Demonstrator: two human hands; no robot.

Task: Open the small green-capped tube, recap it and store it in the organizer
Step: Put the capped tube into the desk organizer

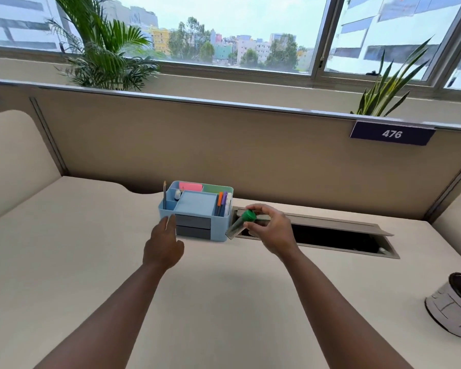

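Right hand (273, 230) pinching green-capped tube (240, 222) tilted just right of blue organizer (197, 209) holding pink notes (190, 186), colored pens (222, 202), a pencil (164, 194); left hand (163, 243) open, empty, near its drawers.

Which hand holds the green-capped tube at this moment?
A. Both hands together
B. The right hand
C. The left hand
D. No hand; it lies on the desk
B: the right hand pinches the green-capped tube near its cap, while the left hand is open and empty in front of the organizer.
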